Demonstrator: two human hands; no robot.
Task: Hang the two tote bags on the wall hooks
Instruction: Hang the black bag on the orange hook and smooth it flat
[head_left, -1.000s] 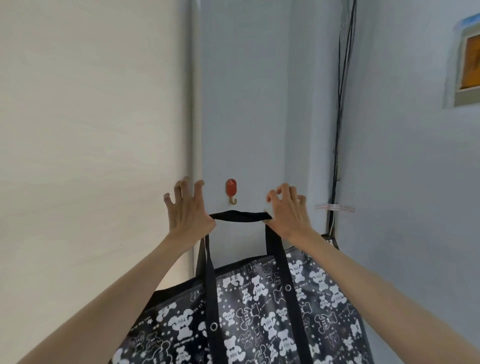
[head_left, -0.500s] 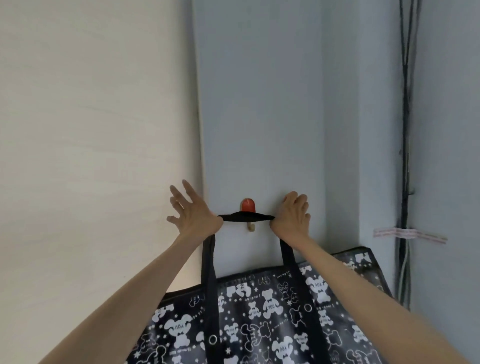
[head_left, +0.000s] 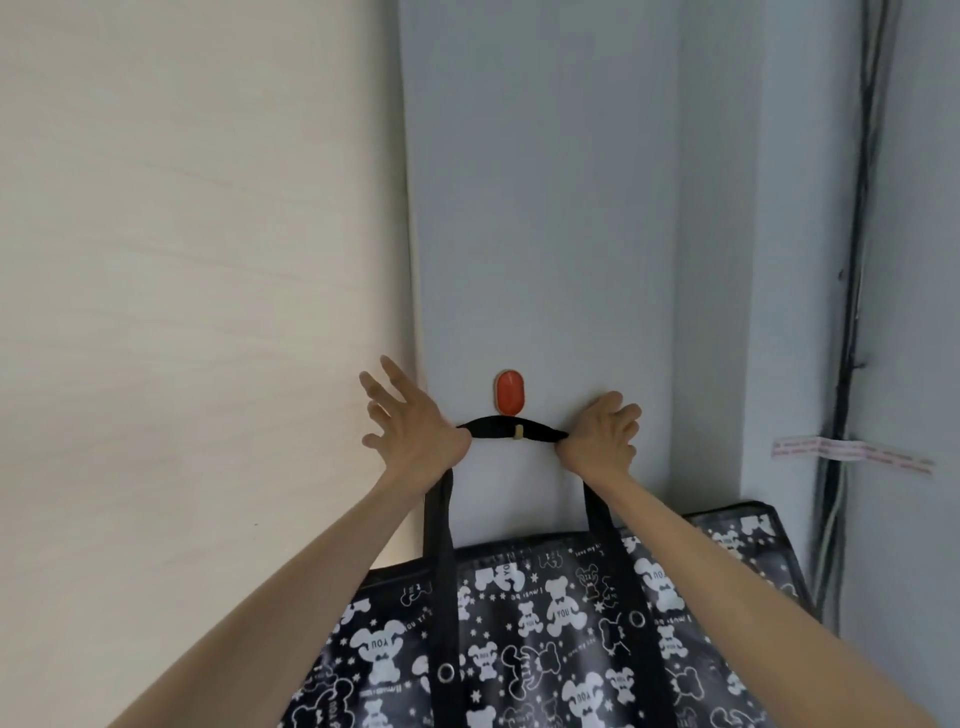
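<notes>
Looking up at the corner of the room here, and I've got both arms stretched out toward the grey wall (head_left: 545, 208). The left hand (head_left: 415, 431) pinches one end of the black strap (head_left: 498, 428) between thumb and palm, with its fingers fanned out and loose. The right hand (head_left: 597, 441) is curled tight around the other end. The two hands sit apart, on either side of the red wall hook (head_left: 509, 393).

The strap is pulled flat between them and lies right across the hook's little brass prong (head_left: 518, 431), which pokes out in front of the webbing just below the red oval. Can't really tell if the weight is on the prong or on my hands.

The tote bag (head_left: 545, 639) hangs below against the wall, black with white teddy bears and "YOU" printed on it, its two strap legs running straight down into the near edge of view. To the left there's a pale wood-grain panel (head_left: 182, 312). Far right, a bundle of dark cables (head_left: 852, 312) runs down the wall with a strip of tape (head_left: 852, 451) across it. Only one bag is showing.
</notes>
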